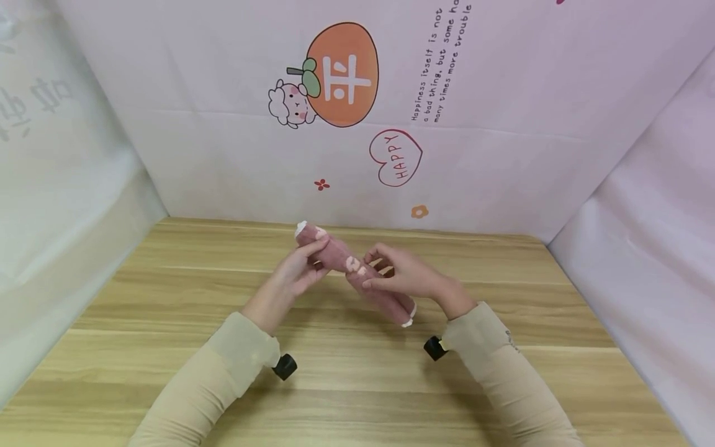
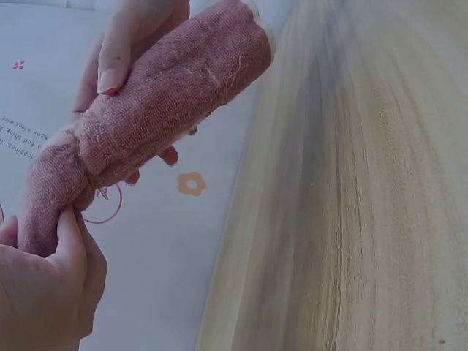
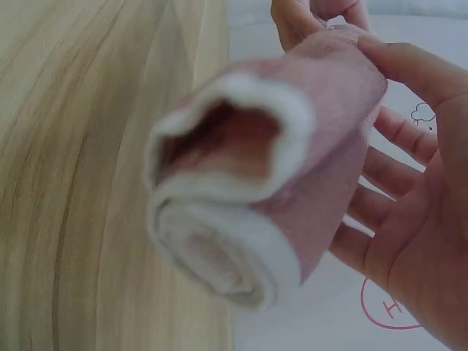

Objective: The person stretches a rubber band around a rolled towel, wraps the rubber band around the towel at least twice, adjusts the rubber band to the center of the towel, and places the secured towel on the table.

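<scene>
A pink towel (image 1: 335, 253) with white edges is rolled up and held slantwise above the table. Its surface looks like terry cloth in the left wrist view, where the towel (image 2: 168, 102) narrows near the middle at a thin brownish line, perhaps a band. My left hand (image 1: 296, 273) grips the far-left part between thumb and fingers. On the other half, just past the narrowing, my right hand (image 1: 404, 270) holds the towel, thumb on the near side and fingers behind. Two rolled ends lie side by side in the right wrist view, one an open white-rimmed tube (image 3: 227, 139).
Below the hands spreads a wood-grain table (image 1: 346, 397). A white printed cloth (image 1: 223, 155) hangs behind it, and further cloth walls (image 1: 659, 230) stand along the left and right. Small black cameras (image 1: 285, 367) sit at both wrists.
</scene>
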